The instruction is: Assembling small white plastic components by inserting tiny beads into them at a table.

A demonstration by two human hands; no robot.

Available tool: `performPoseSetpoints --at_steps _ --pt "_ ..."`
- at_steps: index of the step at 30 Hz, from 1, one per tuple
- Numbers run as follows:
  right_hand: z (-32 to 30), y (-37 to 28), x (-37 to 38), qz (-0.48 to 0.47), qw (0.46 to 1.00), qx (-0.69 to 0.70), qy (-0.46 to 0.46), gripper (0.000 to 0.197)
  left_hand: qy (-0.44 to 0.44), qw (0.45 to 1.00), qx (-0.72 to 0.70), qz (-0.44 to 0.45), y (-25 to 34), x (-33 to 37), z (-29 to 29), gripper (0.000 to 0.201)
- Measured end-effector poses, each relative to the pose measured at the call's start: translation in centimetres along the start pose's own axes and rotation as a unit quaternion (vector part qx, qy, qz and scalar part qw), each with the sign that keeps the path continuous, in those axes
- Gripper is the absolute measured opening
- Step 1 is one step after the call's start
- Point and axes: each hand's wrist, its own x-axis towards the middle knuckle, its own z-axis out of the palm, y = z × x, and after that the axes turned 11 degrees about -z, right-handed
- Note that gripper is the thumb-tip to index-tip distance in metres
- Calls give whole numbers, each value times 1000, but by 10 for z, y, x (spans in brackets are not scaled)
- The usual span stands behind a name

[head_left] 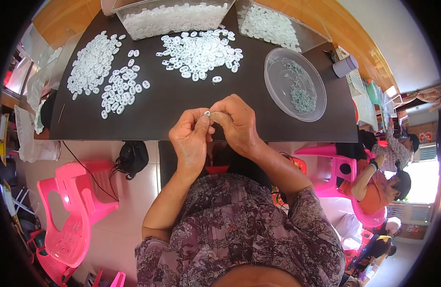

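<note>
Just above the near edge of the table, my left hand [190, 135] pinches a small white oval plastic piece [207, 114] between thumb and fingers. My right hand [237, 123] meets it from the other side, thumb and forefinger closed at the piece. Whatever those right fingers hold is too small to make out. Beyond my hands lies a heap of white oval two-hole pieces [199, 52], with one loose piece [216, 79] on its near side. To the right, a round clear plastic dish [274, 91] holds many tiny thin grey-green parts [302, 98].
Two more groups of white pieces, a larger pile [93, 64] and a smaller one [121, 90], lie at left. Clear bins [175, 21] [270, 28] of white pieces stand at the far edge. A grey cup [344, 66] is at right. Pink chairs [77, 210] flank me; other people [378, 186] sit at right.
</note>
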Motion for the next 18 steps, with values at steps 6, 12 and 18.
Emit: performPoseSetpoints --at_steps 6,12,18 --pt "6 5 1 21 999 30 -6 2 14 999 -45 2 -5 5 -4 8" --pt "-5 -1 7 181 953 244 -17 7 4 998 -69 -5 0 9 -5 10" --pt "-1 6 6 173 968 172 -56 6 14 998 -54 -15 -1 7 -5 9"
